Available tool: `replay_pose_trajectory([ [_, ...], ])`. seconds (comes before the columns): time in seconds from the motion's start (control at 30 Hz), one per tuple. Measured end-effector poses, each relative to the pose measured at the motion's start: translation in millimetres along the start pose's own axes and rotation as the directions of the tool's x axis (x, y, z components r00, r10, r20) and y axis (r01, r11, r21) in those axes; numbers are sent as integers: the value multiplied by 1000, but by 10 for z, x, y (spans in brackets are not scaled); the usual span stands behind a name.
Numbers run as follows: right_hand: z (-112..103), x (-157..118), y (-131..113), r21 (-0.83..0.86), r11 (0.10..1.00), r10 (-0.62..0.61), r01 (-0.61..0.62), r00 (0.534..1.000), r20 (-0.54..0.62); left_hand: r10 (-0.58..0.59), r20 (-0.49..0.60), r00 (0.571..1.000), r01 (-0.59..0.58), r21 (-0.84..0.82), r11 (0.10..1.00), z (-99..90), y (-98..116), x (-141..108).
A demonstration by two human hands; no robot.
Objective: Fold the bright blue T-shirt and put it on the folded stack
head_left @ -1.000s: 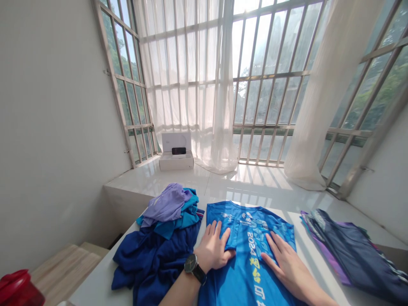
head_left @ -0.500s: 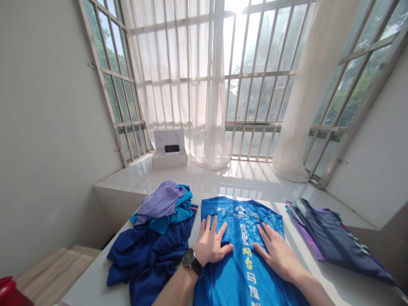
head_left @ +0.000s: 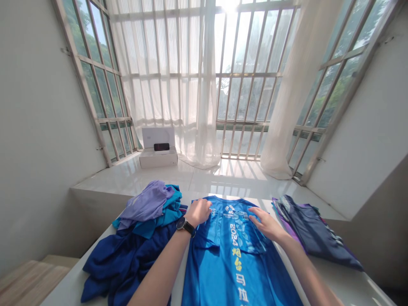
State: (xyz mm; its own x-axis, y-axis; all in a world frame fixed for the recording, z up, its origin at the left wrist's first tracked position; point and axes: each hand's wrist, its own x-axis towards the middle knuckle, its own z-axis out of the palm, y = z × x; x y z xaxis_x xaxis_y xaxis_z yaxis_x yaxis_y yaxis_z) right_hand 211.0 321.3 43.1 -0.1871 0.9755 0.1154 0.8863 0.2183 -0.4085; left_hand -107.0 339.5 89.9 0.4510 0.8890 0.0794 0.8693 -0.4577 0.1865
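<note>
Jersey: a blue jersey (head_left: 225, 255) of smooth, thin synthetic knit lies flat at lower centre on a white table (head_left: 350, 284), one side folded inward in a straight crease, with "2024" and yellow characters printed down it.
Left hand: the left hand (head_left: 198, 212), a black-strapped wristwatch (head_left: 185, 226) on its wrist, rests curled at the jersey's upper left edge; any grip on the cloth cannot be told.
Right hand: the right hand (head_left: 266, 224) is open, fingertips (head_left: 251, 216) lightly touching the upper right of the jersey, grasping nothing.
Around: a crumpled pile of lilac, teal and navy clothes (head_left: 137, 233) lies just left of the jersey; a folded dark stack (head_left: 309, 238) lies just right.
Beyond: a white box (head_left: 158, 158) sits on a glossy tiled ledge (head_left: 137, 178) before a sheer curtain (head_left: 165, 85).
Change: both hands have moved up from mid-jersey toward the collar, and the left no longer lies flat.
</note>
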Motion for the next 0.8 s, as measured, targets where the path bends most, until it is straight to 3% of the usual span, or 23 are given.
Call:
replay_pose_trajectory([
  [0.13, 29, 175, 100, -1, 1000, -18, 18, 1000, 3, -23, 19, 1000, 23, 10, 1000, 50, -108, 190],
  [0.37, 33, 135, 265, -9, 1000, 26, -26, 1000, 8, -11, 9, 1000, 11, -47, 999, 148, -177, 241],
  [0.6, -4, 352, 44, 26, 1000, 0, -2, 997, 78, 85, -36, 996, -89, -145, 985, 280, 1, 269],
  [0.8, 86, 416, -34, 32, 999, -13, 10, 995, 96, 60, -78, 995, -74, -188, 979, 378, 13, 297],
])
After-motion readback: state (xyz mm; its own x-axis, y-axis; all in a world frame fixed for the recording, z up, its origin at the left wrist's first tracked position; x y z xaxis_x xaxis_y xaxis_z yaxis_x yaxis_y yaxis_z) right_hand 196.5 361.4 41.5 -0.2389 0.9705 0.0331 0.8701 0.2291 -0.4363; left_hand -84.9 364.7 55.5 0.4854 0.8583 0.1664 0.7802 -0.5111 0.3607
